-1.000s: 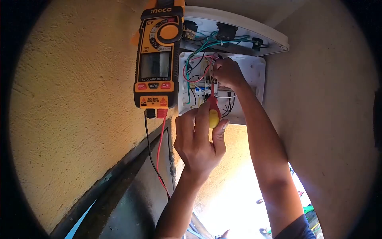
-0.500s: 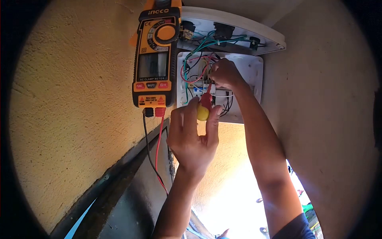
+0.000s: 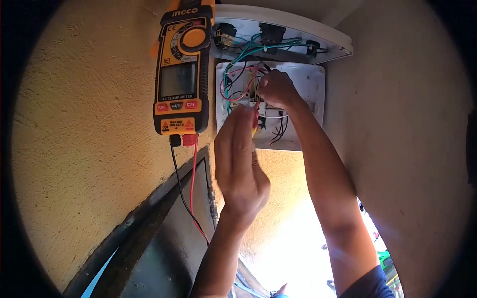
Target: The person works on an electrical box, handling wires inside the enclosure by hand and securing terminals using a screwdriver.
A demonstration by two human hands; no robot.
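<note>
My left hand (image 3: 242, 164) is closed around a red and yellow screwdriver (image 3: 256, 119), mostly hidden behind the fingers. Its tip points up at the small terminals and modules (image 3: 258, 107) inside a white electrical box (image 3: 314, 109). Inside the same box, my right hand (image 3: 279, 89) has its fingers pinched at the dark wires (image 3: 266, 69) beside the terminals; the exact fingertips are partly hidden. A red wire (image 3: 222, 92) loops to the left of that hand, and loose black wires (image 3: 280, 131) hang below it.
An orange and black clamp meter (image 3: 180, 82) hangs left of the box, with black and red leads (image 3: 194, 174) running down. The box's cover (image 3: 298, 25), with green wires (image 3: 253, 47), juts out above. Yellow wall (image 3: 89, 124) lies left, a plain wall (image 3: 397, 114) right, a metal panel (image 3: 169, 248) below.
My left hand has turned, its fingers now drawn together and covering most of the screwdriver. My right hand stays at the wires. The meter and box appear shifted slightly left.
</note>
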